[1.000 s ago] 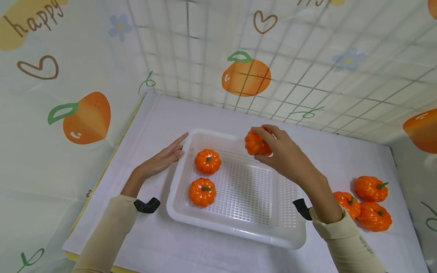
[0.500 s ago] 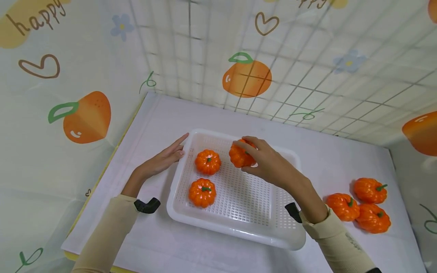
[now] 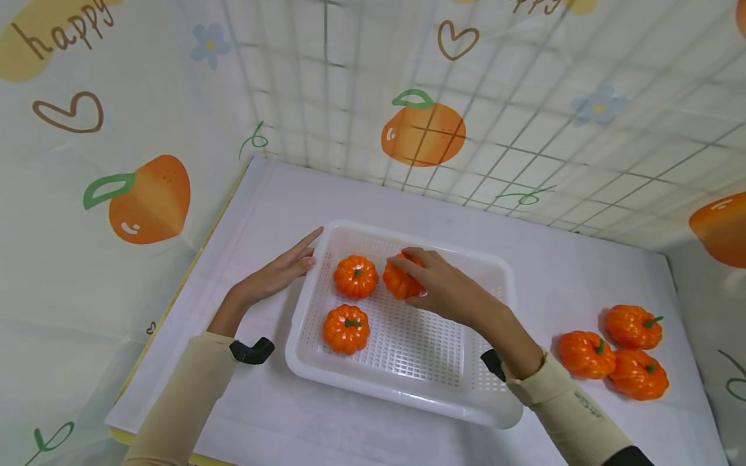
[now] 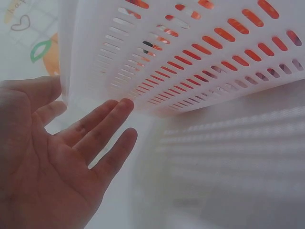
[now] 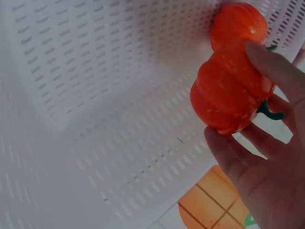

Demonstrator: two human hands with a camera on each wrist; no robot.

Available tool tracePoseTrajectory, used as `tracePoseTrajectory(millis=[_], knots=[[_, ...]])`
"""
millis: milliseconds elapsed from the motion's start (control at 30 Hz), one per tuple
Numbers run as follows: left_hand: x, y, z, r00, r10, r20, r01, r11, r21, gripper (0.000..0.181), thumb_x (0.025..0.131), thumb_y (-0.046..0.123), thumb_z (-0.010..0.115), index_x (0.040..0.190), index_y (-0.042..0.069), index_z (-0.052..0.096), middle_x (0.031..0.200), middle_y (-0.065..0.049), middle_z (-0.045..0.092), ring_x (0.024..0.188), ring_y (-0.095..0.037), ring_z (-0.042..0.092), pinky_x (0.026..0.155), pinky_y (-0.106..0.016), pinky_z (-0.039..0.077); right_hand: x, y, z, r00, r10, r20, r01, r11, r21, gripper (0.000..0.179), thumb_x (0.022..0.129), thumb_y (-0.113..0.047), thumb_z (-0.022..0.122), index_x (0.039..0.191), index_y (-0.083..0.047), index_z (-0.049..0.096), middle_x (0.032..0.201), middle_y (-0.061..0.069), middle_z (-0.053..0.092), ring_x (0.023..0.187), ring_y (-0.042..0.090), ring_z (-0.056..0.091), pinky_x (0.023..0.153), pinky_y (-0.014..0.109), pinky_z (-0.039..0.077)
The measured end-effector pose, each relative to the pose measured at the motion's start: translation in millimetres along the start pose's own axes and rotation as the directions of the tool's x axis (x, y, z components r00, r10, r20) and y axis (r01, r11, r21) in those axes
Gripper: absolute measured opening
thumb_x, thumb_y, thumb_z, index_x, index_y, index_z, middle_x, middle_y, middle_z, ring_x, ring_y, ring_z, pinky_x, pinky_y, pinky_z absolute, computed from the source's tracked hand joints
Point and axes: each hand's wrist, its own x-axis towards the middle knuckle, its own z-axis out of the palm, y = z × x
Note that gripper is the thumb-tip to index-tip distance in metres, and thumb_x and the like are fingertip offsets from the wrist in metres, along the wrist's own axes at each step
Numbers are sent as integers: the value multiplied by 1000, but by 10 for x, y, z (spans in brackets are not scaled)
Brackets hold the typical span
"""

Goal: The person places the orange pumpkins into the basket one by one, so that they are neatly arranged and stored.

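My right hand (image 3: pixel 449 285) grips a small shiny orange pumpkin (image 3: pixel 397 282) inside the white perforated basket (image 3: pixel 402 401). In the right wrist view the thumb and fingertips close around this ribbed pumpkin (image 5: pixel 226 90), whose green stem sticks out toward the palm. To its left, two more pumpkins sit on the basket floor, a rear pumpkin (image 3: pixel 355 277) and a front pumpkin (image 3: pixel 346 329). Extended fingers of my left hand (image 3: pixel 280 270) lie against the basket's left side. The left wrist view has that hand (image 4: pixel 66 152) beside the slotted wall (image 4: pixel 162 62), with orange showing through the slots.
Three pumpkins lie grouped on the white table to the right of the basket: a back one (image 3: pixel 632 326), a left one (image 3: pixel 585 354) and a front one (image 3: pixel 640 375). A printed sheet over a wire grid (image 3: pixel 501 142) rises behind the table.
My right hand has carried its pumpkin left and down, from over the basket's rear rim to beside the rear pumpkin. My left hand stays in place at the basket's side.
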Motion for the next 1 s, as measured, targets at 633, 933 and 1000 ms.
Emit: tracePoseTrajectory(millis=[633,933,1000], knots=[[-7,-9,-1,1000,9,2,-9,1000,-6,61,108,28,43,160,37,12,163,-4,24,143,-27,34,115,-54,28,92,27,302,1000,-10,29,12,997,-78,71,81,-18,85,144,-18,52,138,14,47,118,34,52,90,44,55],[-3,-14,-4,1000,11,6,-11,1000,-6,61,109,27,42,161,35,11,162,-8,24,143,-28,35,115,-53,28,111,8,400,999,-38,-14,36,989,-145,71,77,-21,88,139,-16,53,132,16,51,109,36,56,85,47,57],[-6,-7,-4,1000,7,1,-7,1000,-1,62,108,27,43,161,35,11,162,-8,24,143,-29,35,115,-53,28,112,5,412,999,-36,-24,32,989,-147,72,77,-21,88,140,-16,53,133,17,50,108,37,57,84,47,57]])
